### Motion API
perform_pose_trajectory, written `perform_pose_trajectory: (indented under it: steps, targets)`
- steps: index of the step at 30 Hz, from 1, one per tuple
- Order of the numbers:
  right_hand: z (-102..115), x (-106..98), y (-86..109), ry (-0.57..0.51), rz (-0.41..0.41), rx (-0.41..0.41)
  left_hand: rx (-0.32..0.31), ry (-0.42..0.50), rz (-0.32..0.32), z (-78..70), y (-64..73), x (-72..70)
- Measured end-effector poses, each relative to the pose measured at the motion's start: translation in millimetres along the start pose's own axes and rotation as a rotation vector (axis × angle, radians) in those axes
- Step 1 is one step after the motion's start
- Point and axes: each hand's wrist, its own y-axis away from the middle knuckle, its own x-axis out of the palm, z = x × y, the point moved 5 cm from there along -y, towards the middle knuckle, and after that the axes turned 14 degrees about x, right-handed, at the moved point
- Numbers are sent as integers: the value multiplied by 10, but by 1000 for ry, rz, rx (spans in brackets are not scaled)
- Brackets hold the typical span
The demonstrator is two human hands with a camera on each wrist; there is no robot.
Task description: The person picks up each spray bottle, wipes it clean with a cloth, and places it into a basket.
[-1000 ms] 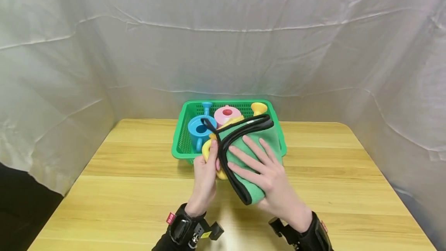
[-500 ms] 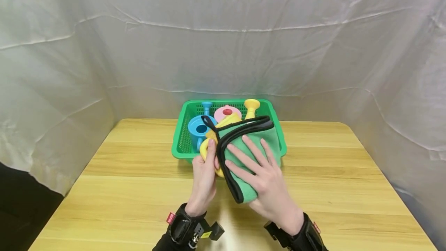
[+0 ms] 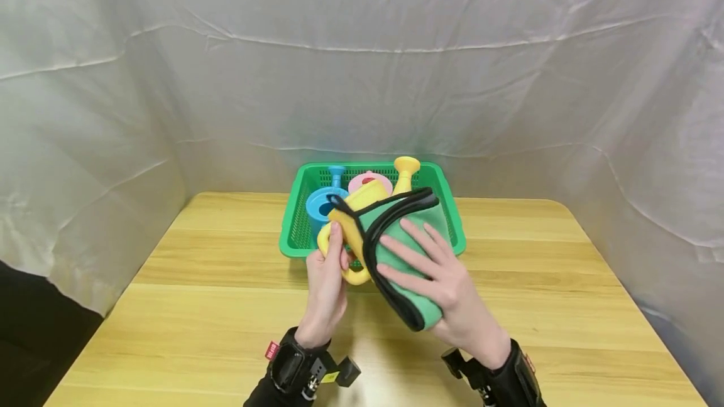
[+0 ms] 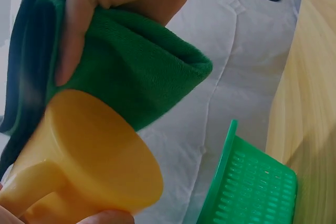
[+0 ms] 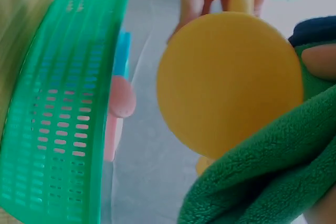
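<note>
A yellow toy watering can [image 3: 370, 195] is held tilted over the front of the green basket, its spout head [image 3: 406, 165] toward the back. My left hand [image 3: 325, 287] grips its looped handle. In the right wrist view the can's round flat base [image 5: 231, 85] faces the camera. My right hand [image 3: 452, 287] holds a folded green cloth [image 4: 131, 66] with black edging against the can's side. Its fingers lie spread over the cloth, which hides much of the can. In the left wrist view, one digit of that hand presses the cloth just above the can.
The green perforated basket [image 3: 290, 245] stands at the table's back edge. Inside it are a blue watering can [image 3: 318, 207] and a pink one [image 3: 359, 182], partly covered by the yellow can. The wooden table [image 3: 198, 306] extends around it, with grey fabric [image 3: 362, 93] hanging behind.
The yellow can has tilted and shifted left, so more of its body and spout shows. My right hand and the cloth moved slightly left, then back right across its side.
</note>
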Motion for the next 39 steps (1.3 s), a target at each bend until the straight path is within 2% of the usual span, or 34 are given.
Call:
perform_pose_trajectory:
  steps: [4,9,13,15,18,21,25,29,33,39]
  targets:
    - [107,101,16,159,10,-30,6,16,-2,-14,4,1]
    - [145,172,24,210,-68,55,7,3,19,-17,21,31]
    - [76,148,10,108,-182,134,-8,-35,31,-7,29,37]
    - [16,107,7,6,-196,161,-12,-48,31,-1,28,36]
    - [-67,19,-1,-140,-139,144,-5,-65,22,-6,18,27]
    - [-104,-65,3,-198,-27,79,4,-70,12,-17,10,20]
    - [-71,-93,17,-107,68,15,9,-65,30,-23,13,20]
    - [22,-19,16,60,67,-2,20,-75,65,-15,26,37]
    - [84,76,21,169,38,56,13,-100,95,8,37,56]
    - [59,125,-11,185,26,165,1,-132,110,42,38,82]
